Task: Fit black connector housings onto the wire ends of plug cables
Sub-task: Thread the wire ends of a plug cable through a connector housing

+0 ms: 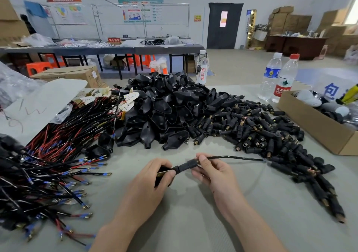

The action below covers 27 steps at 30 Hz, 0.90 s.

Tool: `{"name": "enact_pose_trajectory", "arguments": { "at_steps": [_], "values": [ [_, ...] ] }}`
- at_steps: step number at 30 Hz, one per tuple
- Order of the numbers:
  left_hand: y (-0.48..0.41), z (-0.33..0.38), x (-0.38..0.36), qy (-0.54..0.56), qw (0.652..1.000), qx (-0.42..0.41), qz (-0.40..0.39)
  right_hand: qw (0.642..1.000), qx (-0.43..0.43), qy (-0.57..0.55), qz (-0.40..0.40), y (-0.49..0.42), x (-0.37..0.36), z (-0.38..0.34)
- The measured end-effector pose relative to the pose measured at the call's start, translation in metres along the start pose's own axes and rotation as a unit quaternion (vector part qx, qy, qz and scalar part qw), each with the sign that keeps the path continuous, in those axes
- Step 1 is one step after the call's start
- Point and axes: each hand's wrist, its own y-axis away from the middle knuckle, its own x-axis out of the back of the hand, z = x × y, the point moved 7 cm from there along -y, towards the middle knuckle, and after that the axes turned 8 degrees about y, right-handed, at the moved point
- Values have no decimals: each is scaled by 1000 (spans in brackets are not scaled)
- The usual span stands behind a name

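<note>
My left hand (153, 182) grips a black connector housing (163, 174) near the table's front. My right hand (211, 171) pinches the black plug cable (232, 157) just behind a small black sleeve (188, 164) that meets the housing's neck. The cable runs off to the right across the table. A big heap of black housings (164, 108) lies behind my hands. To the right of it spreads a pile of small black sleeves with brass ends (261, 133). Bundles of black and red wires with blue-tipped terminals (48, 164) lie at the left.
A cardboard box (317, 127) with mixed parts stands at the right edge. Two water bottles (279, 77) and a third bottle (202, 67) stand behind the piles. A white sheet (38, 104) and plastic bags lie at the far left. Grey table surface (193, 213) shows around my arms.
</note>
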Motion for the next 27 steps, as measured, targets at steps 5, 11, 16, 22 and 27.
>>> {"name": "enact_pose_trajectory", "arguments": {
  "at_steps": [5, 11, 16, 22, 27],
  "values": [
    [-1, -1, 5, 84, 996, 31, 24, 1000, 11, -13, -4, 1, -3, -4],
    [-5, -11, 14, 270, 949, 132, 96, 997, 21, -59, -35, 2, -11, -6],
    [-5, -10, 15, 311, 936, 136, 90, 999, 35, -14, -36, 4, -11, -8],
    [-4, -4, 13, 322, 936, 127, 70, 998, 46, 36, -36, 7, -12, -11],
    [-4, -1, 11, 327, 935, 125, 61, 997, 47, 51, -27, 8, -14, -12]
  ]
}}
